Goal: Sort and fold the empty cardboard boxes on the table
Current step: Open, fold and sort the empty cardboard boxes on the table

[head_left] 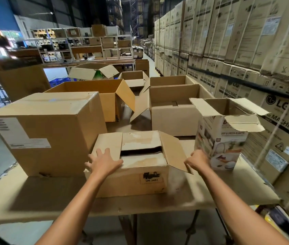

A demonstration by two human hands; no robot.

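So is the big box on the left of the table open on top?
No, the big box has its top flaps closed flat, while the left hand rests on the smaller box beside it.

Matt brown cardboard covers the table [52,197], worn and frayed along its right edge, where a scuffed, tape-scarred low box [131,175] sits beside a glossier printed carton [223,144] with torn flaps and a white paper-labelled box [48,131].
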